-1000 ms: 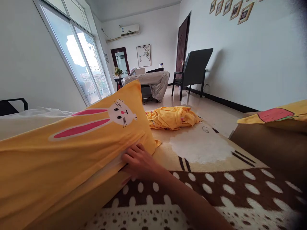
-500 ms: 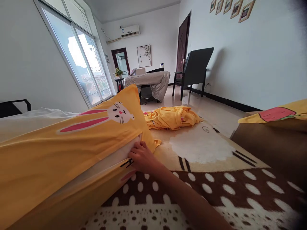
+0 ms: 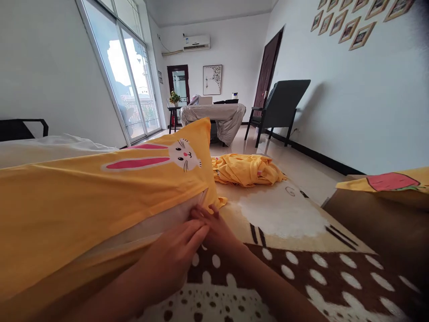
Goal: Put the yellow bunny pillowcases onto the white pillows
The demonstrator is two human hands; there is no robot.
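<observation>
A long yellow pillow cover (image 3: 67, 205) printed with a white rabbit lies across the left half. Its side is parted in a long slit, and the white inner pillow (image 3: 147, 232) shows through. My right hand (image 3: 212, 226) is closed on the cover's edge near the right end of the slit. Right against it, my left hand (image 3: 177, 250) has its fingers curled together at the same edge, partly covering the right hand's fingers. The fingertips of both hands are hidden, and any zip pull there is too small to make out.
A bunched yellow cloth (image 3: 250, 170) lies beyond the pillow on a patterned brown and cream blanket (image 3: 311, 268). At right stands a brown box-like thing (image 3: 368, 219) with yellow fabric (image 3: 395, 181) over its top. Farther off are a dark chair (image 3: 284, 105) and a covered table (image 3: 214, 112).
My left hand has come into view from below and joined the right hand at the slit. The right hand keeps its place at the cover's edge. The whole view has shifted slightly.
</observation>
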